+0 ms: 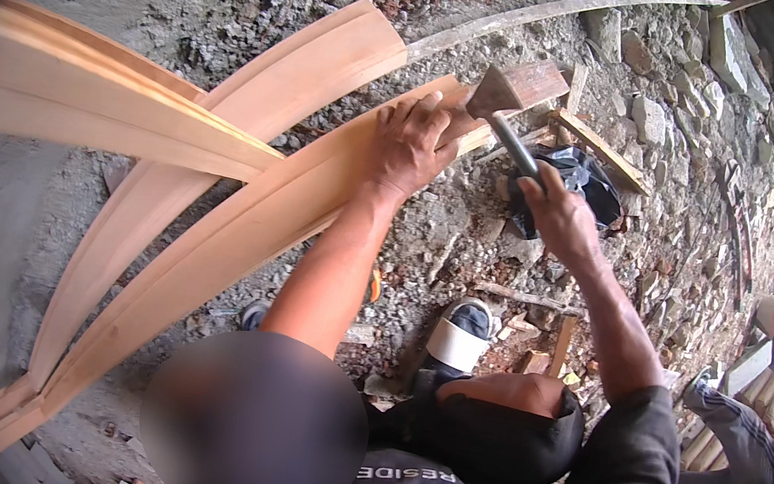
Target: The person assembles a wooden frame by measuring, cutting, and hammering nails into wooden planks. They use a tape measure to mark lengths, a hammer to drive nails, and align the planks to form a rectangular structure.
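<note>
My left hand [412,145] lies over the near moulded wooden board [238,224], close to its far end, with its fingers bent around the wood. In my right hand [558,214] is the dark handle of a mallet [522,91]. The mallet's blocky brown head is at the far end of that board, just beyond my left fingers; whether it touches the wood I cannot tell. A second moulded board [302,77] runs beside the first, and a crosspiece [106,96] meets the near board from the left. Both long boards come together at a corner at lower left.
Broken stone and rubble [649,121] cover the ground. A black plastic bag [575,176] and a wood strip [604,150] lie beyond my right hand. A long thin batten [544,19] extends past the second board. Another person's leg [730,438] is at the right edge, by stacked poles [767,399].
</note>
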`<state>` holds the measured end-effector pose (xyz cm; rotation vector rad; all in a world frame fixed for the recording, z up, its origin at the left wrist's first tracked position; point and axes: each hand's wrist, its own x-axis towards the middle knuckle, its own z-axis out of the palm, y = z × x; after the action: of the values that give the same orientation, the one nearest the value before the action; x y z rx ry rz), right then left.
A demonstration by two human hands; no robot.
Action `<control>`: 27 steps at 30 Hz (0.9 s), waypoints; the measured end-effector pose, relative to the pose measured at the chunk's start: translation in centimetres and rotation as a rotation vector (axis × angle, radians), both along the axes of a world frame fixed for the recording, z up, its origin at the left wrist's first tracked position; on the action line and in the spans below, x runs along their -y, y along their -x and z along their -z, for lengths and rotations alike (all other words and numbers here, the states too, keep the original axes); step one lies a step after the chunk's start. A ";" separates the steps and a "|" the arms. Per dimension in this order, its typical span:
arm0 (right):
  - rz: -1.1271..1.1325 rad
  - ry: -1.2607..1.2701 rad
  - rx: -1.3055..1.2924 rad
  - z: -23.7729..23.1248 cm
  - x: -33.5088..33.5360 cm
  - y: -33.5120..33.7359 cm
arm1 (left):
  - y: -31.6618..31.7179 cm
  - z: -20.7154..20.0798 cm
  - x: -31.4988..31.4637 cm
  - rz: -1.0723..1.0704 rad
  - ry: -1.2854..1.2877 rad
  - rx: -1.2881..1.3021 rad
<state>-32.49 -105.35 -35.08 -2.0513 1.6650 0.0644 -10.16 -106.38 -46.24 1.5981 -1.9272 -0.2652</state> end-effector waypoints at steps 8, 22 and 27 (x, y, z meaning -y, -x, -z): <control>0.176 0.613 0.671 -5.2 0.4 -3.2 | -1.2 0.7 -0.8 -0.026 0.006 0.005; 0.058 0.310 0.333 -1.6 0.2 1.0 | -0.5 0.6 -0.6 -0.007 0.020 0.001; -0.212 0.238 -0.022 -2.0 0.0 2.8 | -0.3 0.6 -0.8 -0.005 0.038 0.001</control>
<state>-35.31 -105.40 -33.12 -2.4081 1.5235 -0.0428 -9.81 -105.62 -46.84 1.5788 -1.9172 -0.2244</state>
